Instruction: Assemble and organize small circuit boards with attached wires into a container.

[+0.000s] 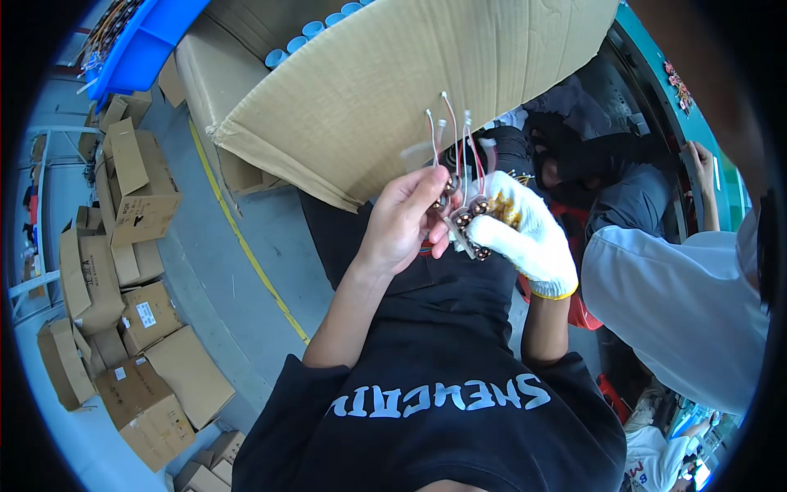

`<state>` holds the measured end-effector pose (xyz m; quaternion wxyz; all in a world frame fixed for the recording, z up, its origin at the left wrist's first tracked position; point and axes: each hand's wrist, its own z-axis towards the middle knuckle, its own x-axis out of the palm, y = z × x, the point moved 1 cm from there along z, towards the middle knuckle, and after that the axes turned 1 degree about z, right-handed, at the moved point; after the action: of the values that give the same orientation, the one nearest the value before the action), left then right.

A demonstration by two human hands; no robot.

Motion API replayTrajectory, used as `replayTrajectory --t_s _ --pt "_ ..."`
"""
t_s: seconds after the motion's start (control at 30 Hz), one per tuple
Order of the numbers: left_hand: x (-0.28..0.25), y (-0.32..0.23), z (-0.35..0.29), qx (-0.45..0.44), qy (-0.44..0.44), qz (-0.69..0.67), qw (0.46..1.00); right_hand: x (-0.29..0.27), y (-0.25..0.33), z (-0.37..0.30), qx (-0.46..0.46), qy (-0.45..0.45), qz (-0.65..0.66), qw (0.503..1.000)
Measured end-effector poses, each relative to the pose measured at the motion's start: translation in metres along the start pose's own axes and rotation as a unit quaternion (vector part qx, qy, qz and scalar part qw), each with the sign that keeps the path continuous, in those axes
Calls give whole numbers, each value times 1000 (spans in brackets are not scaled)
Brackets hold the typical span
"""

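My bare left hand (pixel 398 217) is closed, pinching a small part with thin leads between thumb and fingers. My right hand (pixel 531 236) wears a white knitted glove with brown stains and a yellow cuff edge. It is closed around several dark, coppery round parts (pixel 464 220), which look fixed to a pale strip or holder. Thin red and white wire leads (pixel 467 152) rise from the parts and end in small white plugs. Both hands meet above my lap, close together. The exact kind of the round parts is too small to tell.
A large cardboard box (pixel 410 74) with light-blue cups (pixel 312 30) inside stands just ahead. A blue bin (pixel 147 49) holds wires at far left. Cartons (pixel 147 410) line the left floor beside a yellow line (pixel 246 246). A person in a white sleeve (pixel 664 287) sits close right, by a green table (pixel 656 49).
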<state>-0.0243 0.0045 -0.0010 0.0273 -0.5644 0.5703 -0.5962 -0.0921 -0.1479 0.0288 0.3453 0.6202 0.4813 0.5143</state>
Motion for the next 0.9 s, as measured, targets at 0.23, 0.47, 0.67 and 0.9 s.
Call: replayTrajectory --t_s 0.23,0.47,0.67,0.9 --pt "-4 -3 0 69 -4 129 989 -11 -16 2 -13 -4 200 980" --pt "-5 -5 1 108 39 255 960 -1 -20 12 20 -63 49 997" --pt "-20 -4 0 268 115 359 887 10 -18 10 34 -68 171 982" --pt "-13 2 -2 261 122 272 918 18 -16 -3 -16 -72 119 990"
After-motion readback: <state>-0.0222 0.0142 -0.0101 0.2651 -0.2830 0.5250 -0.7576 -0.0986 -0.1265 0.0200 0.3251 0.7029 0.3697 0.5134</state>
